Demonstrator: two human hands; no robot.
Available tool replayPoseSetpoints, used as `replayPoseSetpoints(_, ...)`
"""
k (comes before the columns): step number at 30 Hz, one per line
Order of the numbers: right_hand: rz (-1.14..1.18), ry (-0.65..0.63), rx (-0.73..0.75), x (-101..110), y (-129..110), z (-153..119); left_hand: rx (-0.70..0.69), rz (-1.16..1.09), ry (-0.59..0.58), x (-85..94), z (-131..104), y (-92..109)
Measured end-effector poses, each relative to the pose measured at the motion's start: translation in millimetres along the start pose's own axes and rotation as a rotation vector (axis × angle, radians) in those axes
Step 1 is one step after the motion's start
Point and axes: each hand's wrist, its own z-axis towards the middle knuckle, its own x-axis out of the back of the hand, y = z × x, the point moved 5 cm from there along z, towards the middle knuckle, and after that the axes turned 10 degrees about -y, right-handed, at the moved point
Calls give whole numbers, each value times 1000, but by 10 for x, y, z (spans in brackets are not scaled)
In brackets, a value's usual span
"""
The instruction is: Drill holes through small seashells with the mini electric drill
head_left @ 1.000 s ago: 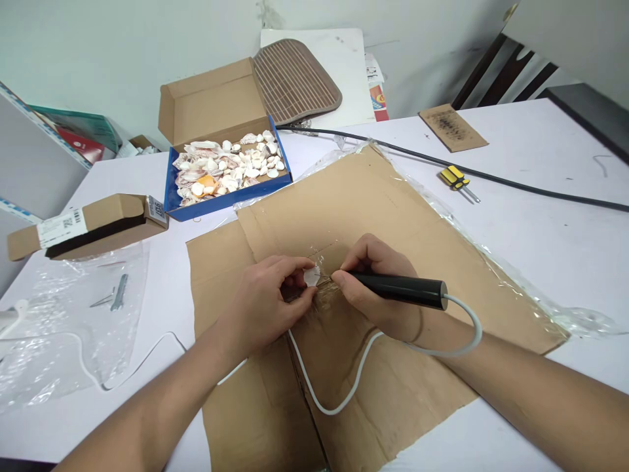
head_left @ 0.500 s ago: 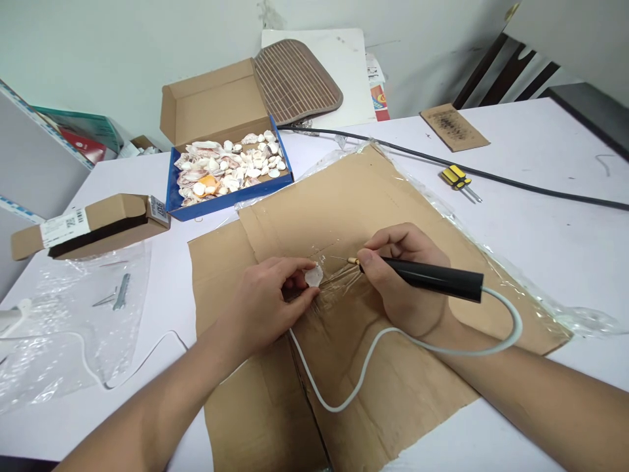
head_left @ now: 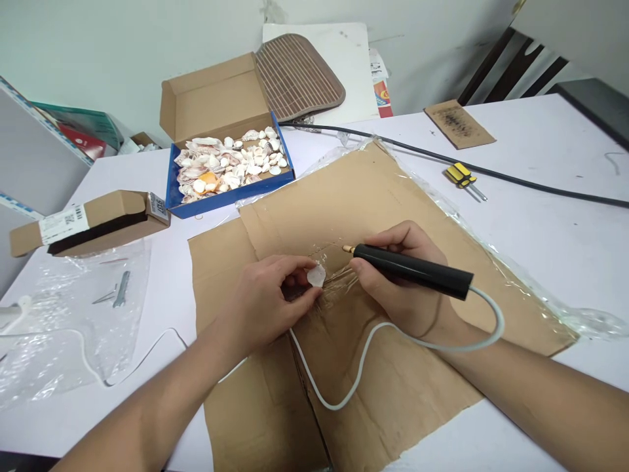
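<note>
My left hand [head_left: 275,298] pinches a small whitish shell piece [head_left: 317,276] between thumb and fingertips, low over the brown cardboard sheet [head_left: 339,196]. In my right hand [head_left: 407,282] is a black pen-shaped tool [head_left: 415,267] with a brass tip and a thin bit pointing left. The bit's end lies above and to the right of the shell piece, apart from it. A white cable [head_left: 361,367] runs from the tool's back end, loops over my right wrist and curves across the cardboard.
A blue-edged box [head_left: 230,200] of shells stands at the back left, beside a narrow cardboard box [head_left: 113,223]. Bubble wrap [head_left: 73,328] lies at left. Yellow-handled screwdrivers [head_left: 460,175], a black cable [head_left: 515,181] and a speckled cardboard piece [head_left: 459,124] are at right.
My right hand has moved slightly left with the tool, whose tip has risen a little in view. My left hand still holds the shell piece, nearly unmoved. The view has shifted slightly.
</note>
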Motion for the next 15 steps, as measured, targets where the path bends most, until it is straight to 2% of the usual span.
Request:
replayPoseSetpoints(6,64,-31,1,-11,-4,3,24,-22,-18,17,-9,-29)
replayPoseSetpoints(15,-30,-92,-3,6,-87,26,60,-51,-36,16,-5,-42)
